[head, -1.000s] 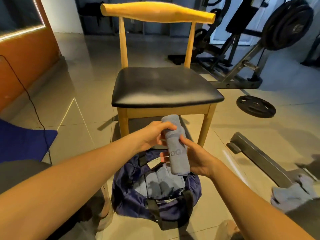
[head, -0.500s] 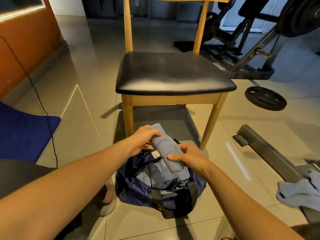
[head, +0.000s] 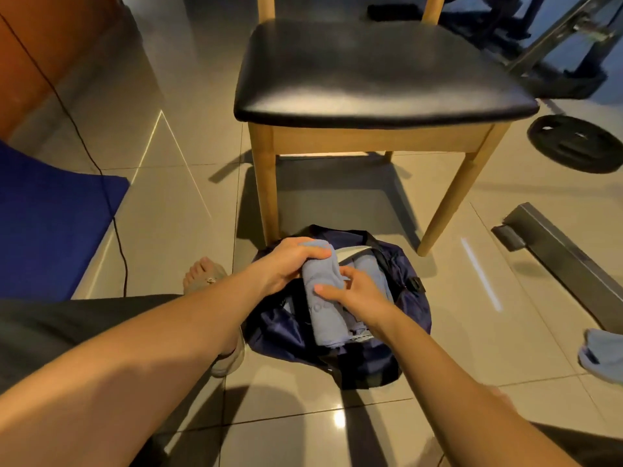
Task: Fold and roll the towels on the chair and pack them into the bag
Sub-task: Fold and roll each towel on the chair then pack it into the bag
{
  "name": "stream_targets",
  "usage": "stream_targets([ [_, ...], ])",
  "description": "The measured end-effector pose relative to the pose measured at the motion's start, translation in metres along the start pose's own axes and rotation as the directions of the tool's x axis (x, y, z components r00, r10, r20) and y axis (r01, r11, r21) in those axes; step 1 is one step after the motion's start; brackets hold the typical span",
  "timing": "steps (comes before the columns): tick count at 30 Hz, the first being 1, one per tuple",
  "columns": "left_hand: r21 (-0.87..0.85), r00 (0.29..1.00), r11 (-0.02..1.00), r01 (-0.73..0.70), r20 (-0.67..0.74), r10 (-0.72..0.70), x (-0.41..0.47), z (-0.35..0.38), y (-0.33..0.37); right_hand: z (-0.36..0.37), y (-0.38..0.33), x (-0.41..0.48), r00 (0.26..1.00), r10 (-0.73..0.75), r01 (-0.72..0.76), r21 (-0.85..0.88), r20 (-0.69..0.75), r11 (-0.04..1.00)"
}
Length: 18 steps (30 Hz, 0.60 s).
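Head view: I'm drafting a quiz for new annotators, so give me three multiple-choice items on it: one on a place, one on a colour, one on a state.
1. Where is the rolled towel that the left hand and right hand hold?
A) on a table
B) at the mouth of the open bag
C) in a drawer

2. What colour is the chair seat?
A) black
B) red
C) white

3. What is the left hand doing?
A) hanging open, touching nothing
B) holding a phone
C) gripping the towel's upper end

Answers:
1 B, the towel lies over the bag's opening.
2 A, the seat is glossy black.
3 C, its fingers curl round the towel's top.
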<state>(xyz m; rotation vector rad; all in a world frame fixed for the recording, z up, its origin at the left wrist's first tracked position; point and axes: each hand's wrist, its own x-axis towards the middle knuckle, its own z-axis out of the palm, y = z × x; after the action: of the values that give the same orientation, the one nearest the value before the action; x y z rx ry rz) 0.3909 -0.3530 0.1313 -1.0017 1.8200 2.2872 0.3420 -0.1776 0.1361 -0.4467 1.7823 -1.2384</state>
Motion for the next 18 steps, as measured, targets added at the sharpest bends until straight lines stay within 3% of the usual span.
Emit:
stream_targets([
  [4, 0.144, 0.997, 0.987, 0.070, -0.028, -0.066, 0.016, -0.006, -0.008, 0.000, 0.020, 0.009, 0.997, -0.018, 0.020, 0.032, -0.078, 0.999],
  [9, 0.228, 0.994, 0.968, 0.102, -0.068, -0.089, 0.038, -0.011, -0.026, -0.023, 0.045, 0.026, 0.956, 0.044, -0.057, -0.039, -0.289, 0.998],
  [12, 0.344, 0.994, 0.938, 0.042, -0.106, -0.006, 0.052, -0.008, -0.033, -0.029, 0.053, 0.027, 0.923, 0.038, -0.070, -0.069, -0.382, 0.995],
  [13, 0.471, 0.990, 0.882, -0.001, -0.126, 0.068, 0.058, -0.006, -0.035, -0.029, 0.055, 0.026, 0.908, 0.035, -0.077, -0.084, -0.417, 0.993],
  [15, 0.738, 0.973, 0.671, -0.070, -0.098, 0.210, 0.065, -0.002, -0.040, -0.032, 0.059, 0.024, 0.883, 0.033, -0.086, -0.092, -0.468, 0.992],
  [18, 0.928, 0.954, 0.342, -0.149, 0.045, 0.295, 0.069, -0.001, -0.050, -0.035, 0.063, 0.021, 0.862, 0.036, -0.097, -0.095, -0.505, 0.991],
])
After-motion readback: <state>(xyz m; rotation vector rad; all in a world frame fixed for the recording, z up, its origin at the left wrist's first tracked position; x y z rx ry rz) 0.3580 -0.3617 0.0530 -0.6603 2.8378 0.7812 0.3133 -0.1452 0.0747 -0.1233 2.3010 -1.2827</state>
